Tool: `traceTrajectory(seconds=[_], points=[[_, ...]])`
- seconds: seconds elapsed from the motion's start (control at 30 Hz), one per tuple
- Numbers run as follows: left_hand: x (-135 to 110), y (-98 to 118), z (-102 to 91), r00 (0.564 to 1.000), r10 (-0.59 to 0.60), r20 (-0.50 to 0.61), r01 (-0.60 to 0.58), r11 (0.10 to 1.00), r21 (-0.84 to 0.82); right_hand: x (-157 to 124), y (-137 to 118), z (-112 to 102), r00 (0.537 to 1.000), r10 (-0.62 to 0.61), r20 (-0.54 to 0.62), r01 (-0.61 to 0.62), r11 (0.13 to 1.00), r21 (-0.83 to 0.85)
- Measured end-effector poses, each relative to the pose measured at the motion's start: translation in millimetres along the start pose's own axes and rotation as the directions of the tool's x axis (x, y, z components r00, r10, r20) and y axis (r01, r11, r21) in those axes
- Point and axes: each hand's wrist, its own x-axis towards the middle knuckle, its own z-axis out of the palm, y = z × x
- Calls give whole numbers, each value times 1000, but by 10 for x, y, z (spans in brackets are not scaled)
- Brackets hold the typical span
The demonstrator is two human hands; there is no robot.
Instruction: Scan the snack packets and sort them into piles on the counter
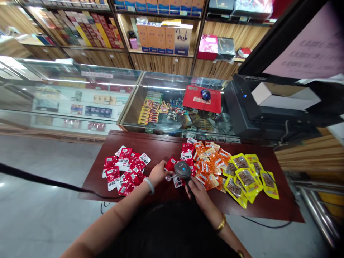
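Observation:
My right hand (197, 189) is closed around the handle of a dark handheld barcode scanner (183, 170), its head pointed down at the table. My left hand (159, 172) pinches a small red snack packet (170, 164) just left of the scanner head. To the left lies a pile of red-and-white packets (124, 169). Right of the scanner are more red packets (187, 150), a heap of orange packets (209, 165) and a group of yellow packets (247, 177). All rest on a dark red-brown table (153, 143).
Behind the table stand glass display counters (172, 104) with goods inside, a red mouse pad (202, 98) with a mouse, and a black printer (258, 111) at right. Shelves of boxes (161, 36) line the back wall. A black cable (40, 179) crosses the floor at left.

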Motion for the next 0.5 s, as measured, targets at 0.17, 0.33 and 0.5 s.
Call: traceTrajectory(seconds=[0.17,0.33,0.5], points=[[13,61,130,999,39,-38,-39,999,-23,-17,20,-45,1000,1,5,-1,1000,29],[21,104,266,997,53,48,-41,972,-230,-10,124,-71,1000,16,-17,-15,1000,27],[36,69,180,973,191,129,-165,968,-190,18,158,-46,999,34,-7,-33,999,24]])
